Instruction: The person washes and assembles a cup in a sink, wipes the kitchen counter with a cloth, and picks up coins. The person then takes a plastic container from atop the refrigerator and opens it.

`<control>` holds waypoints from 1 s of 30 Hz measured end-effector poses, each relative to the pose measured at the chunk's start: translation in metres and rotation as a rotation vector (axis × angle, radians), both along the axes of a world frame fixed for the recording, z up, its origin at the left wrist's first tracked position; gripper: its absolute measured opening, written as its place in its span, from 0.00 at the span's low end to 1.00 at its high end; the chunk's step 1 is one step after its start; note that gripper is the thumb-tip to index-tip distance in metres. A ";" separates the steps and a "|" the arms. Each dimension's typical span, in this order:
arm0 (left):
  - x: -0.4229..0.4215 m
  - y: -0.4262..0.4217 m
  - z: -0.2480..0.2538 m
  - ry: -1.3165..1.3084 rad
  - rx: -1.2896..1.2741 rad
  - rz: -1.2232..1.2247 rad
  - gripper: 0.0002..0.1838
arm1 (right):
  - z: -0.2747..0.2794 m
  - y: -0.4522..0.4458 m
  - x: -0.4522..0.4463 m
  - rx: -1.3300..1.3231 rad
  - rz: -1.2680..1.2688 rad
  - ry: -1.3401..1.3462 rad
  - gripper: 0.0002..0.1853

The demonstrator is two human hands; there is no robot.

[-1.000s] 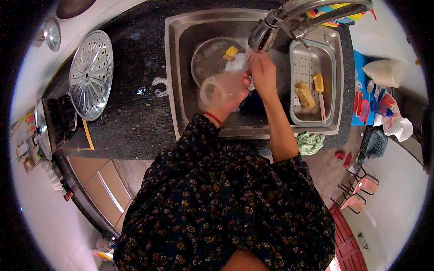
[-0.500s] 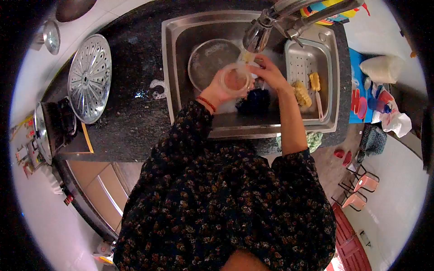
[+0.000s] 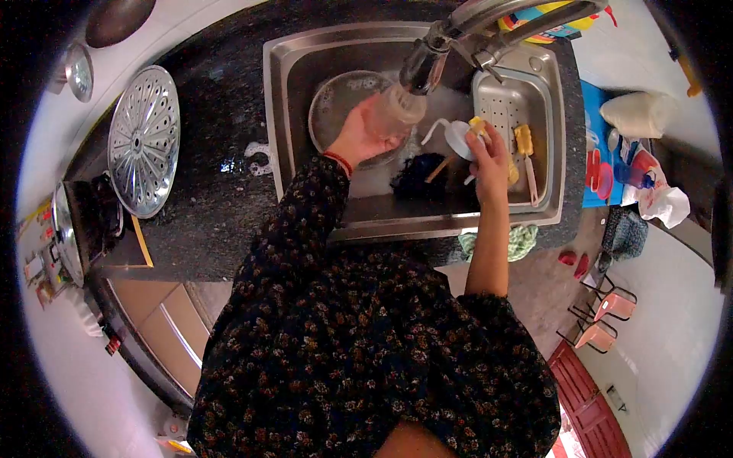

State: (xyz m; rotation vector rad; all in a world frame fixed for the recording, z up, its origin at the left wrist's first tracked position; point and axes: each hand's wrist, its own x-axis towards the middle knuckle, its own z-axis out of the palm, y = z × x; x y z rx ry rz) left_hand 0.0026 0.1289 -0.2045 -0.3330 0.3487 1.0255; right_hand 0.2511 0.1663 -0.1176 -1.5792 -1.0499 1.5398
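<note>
My left hand (image 3: 365, 131) is wrapped round a clear jar (image 3: 398, 108) beneath the faucet (image 3: 421, 67). Over the right part of the main basin, my right hand (image 3: 489, 155) pinches a white lid-like piece (image 3: 459, 139) together with something small and yellow (image 3: 478, 126). A dark blue scrubber or cloth (image 3: 417, 177) lies in the basin below both hands, with a thin brown stick (image 3: 437, 169) beside it. Behind my left hand a round, clear lid or dish (image 3: 327, 107) rests in the sink (image 3: 305, 57).
A perforated tray (image 3: 496, 104) in the small basin holds a yellow-headed brush (image 3: 524, 140). A green cloth (image 3: 519, 242) hangs at the front edge. On the left counter stands a round perforated metal plate (image 3: 143, 142). Bottles (image 3: 538, 24) are behind the faucet.
My hands have moved apart. My left hand has brought the jar up under the faucet, while my right hand has moved right with the white and yellow pieces. The whole view has shifted slightly.
</note>
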 end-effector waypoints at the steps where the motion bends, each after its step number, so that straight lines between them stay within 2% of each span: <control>1: -0.001 0.000 0.003 -0.017 -0.022 -0.010 0.27 | 0.001 -0.002 0.003 -0.020 -0.007 0.075 0.37; 4: -0.003 0.000 0.002 0.050 0.027 -0.016 0.26 | 0.016 -0.013 0.002 -0.076 -0.123 0.104 0.24; 5: -0.003 0.000 0.001 0.110 0.026 -0.028 0.24 | 0.014 -0.013 0.003 -0.091 -0.155 0.122 0.23; 7: -0.002 0.001 0.012 0.231 0.026 -0.050 0.21 | 0.011 -0.012 0.008 -0.120 -0.219 0.159 0.21; 10: -0.001 0.003 0.031 0.415 0.142 -0.050 0.21 | 0.013 -0.009 0.018 -0.137 -0.207 0.233 0.19; 13: 0.004 0.008 0.048 0.619 0.250 -0.023 0.25 | 0.014 -0.007 0.022 -0.131 -0.185 0.286 0.18; 16: 0.001 0.017 0.041 0.661 0.332 -0.111 0.30 | 0.012 -0.006 0.023 -0.122 -0.205 0.328 0.18; 19: 0.002 0.022 0.053 0.835 0.346 -0.199 0.31 | 0.010 -0.006 0.026 -0.115 -0.202 0.388 0.20; 22: 0.008 0.033 0.079 1.305 0.342 -0.479 0.35 | 0.010 -0.006 0.028 -0.098 -0.215 0.432 0.20; 25: 0.009 0.041 0.071 1.894 0.689 -0.513 0.39 | 0.015 -0.007 0.029 -0.117 -0.269 0.446 0.20; 28: 0.012 0.049 0.065 1.804 0.821 -0.351 0.43 | 0.016 -0.006 0.030 -0.138 -0.316 0.509 0.19; 30: 0.012 0.051 0.072 1.814 0.732 -0.510 0.43 | 0.016 -0.006 0.033 -0.136 -0.327 0.553 0.19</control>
